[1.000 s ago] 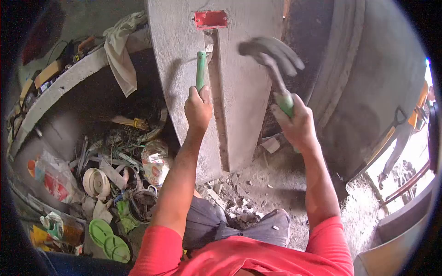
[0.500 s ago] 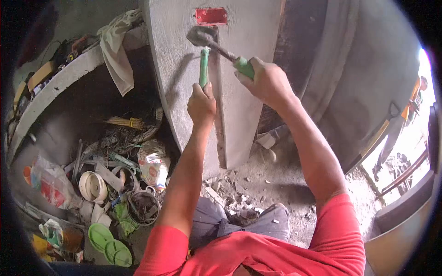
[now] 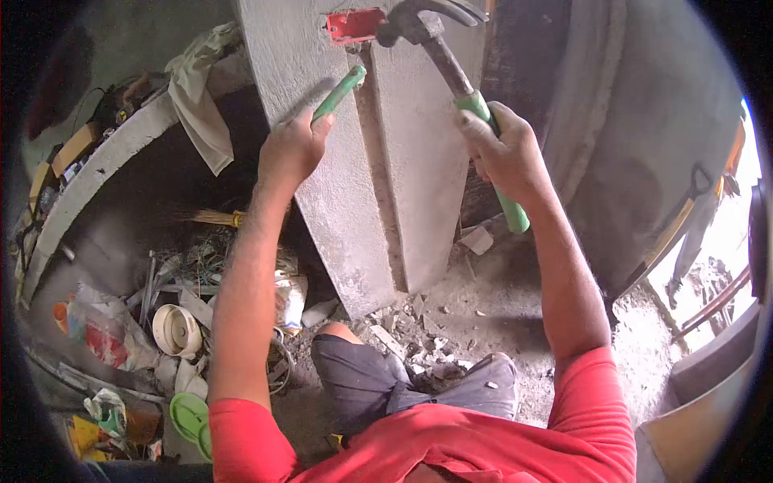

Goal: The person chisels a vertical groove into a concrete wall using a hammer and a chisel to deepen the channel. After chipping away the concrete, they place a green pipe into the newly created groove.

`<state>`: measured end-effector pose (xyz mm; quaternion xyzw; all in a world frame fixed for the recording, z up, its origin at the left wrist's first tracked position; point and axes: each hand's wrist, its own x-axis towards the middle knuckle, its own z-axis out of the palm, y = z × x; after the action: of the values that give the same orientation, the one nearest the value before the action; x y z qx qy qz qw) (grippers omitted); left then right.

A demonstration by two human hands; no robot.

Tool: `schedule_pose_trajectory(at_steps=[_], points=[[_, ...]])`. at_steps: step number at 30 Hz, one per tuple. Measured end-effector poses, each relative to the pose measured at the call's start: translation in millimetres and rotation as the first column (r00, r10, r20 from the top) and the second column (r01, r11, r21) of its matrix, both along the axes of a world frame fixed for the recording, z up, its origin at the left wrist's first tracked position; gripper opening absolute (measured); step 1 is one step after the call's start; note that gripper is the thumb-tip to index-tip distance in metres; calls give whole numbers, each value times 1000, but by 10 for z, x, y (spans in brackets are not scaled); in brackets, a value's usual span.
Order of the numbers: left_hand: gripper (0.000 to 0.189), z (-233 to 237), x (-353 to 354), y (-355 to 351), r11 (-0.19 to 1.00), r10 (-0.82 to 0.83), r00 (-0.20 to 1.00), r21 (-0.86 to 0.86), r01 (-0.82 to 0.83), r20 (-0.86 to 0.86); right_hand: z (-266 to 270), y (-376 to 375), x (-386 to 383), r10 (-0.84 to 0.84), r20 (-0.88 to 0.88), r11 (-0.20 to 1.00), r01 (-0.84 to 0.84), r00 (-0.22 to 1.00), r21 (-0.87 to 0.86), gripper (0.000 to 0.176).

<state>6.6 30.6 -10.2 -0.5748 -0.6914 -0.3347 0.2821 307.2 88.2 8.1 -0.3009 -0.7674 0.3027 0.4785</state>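
My right hand (image 3: pixel 507 153) is wrapped around the green grip of a claw hammer (image 3: pixel 447 60), raised with its head near the right end of the red electrical box (image 3: pixel 352 27). My left hand (image 3: pixel 296 149) is closed on a green-handled chisel (image 3: pixel 340 92), tilted with its butt end up and to the right; its blade is hidden. Below the box, a narrow groove (image 3: pixel 378 161) runs down the grey plastered pillar (image 3: pixel 338 209). The chisel's butt is just left of the groove's upper part.
Rubble (image 3: pixel 427 342) lies at the pillar's foot, before my knees. On the left, a curved ledge (image 3: pixel 121 145) carries a draped cloth (image 3: pixel 197 105). Beneath are a white round container (image 3: pixel 177 332), plastic bags and green lids (image 3: pixel 189 414). A shovel (image 3: pixel 684 209) leans at right.
The hammer has moved up and right, away from the chisel's butt. My left hand has shifted left, and the chisel has gone from nearly upright to slanted.
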Motion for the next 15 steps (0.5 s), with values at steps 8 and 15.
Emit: schedule_pose_trajectory(at_steps=[8, 15], points=[[45, 10, -59, 42, 990, 57, 998, -131, -61, -34, -179, 238, -183, -19, -93, 947, 47, 996, 317, 43], [42, 13, 12, 55, 984, 95, 995, -147, -96, -14, 77, 336, -522, -275, 295, 898, 134, 915, 420, 53]])
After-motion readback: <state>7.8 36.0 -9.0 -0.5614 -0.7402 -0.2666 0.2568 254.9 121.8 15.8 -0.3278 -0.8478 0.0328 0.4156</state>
